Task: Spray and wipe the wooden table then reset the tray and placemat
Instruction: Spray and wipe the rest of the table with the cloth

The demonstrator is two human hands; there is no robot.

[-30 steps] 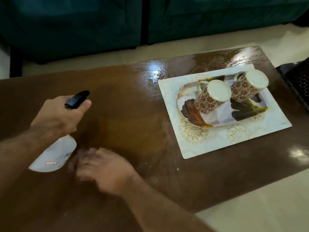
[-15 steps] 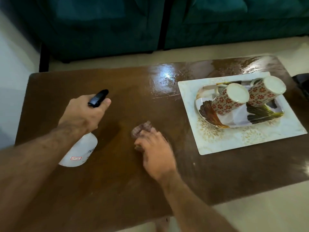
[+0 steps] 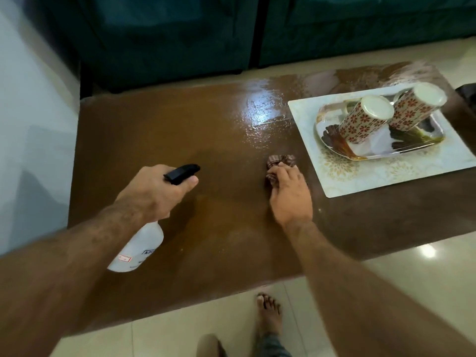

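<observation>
My left hand [image 3: 154,194] grips a white spray bottle [image 3: 139,247] with a black nozzle, held above the left part of the brown wooden table [image 3: 159,130]. My right hand [image 3: 289,194] holds a bunched brown cloth [image 3: 279,161] down on the tabletop, just left of the placemat. The pale patterned placemat [image 3: 360,179] lies at the table's right end. On it sits a shiny feather-printed tray [image 3: 332,143] carrying two upturned mugs [image 3: 365,119] with red flowers. A wet shiny patch [image 3: 265,112] spreads at the far middle of the table.
A dark teal sofa [image 3: 180,34] stands behind the table. Pale floor tiles [image 3: 425,274] surround it, and my bare foot [image 3: 269,315] is at the near edge. A dark object [image 3: 467,92] shows at the far right edge.
My right hand has swept the cloth across the table from the left to beside the placemat. The view has shifted left and back; my left hand still holds the bottle.
</observation>
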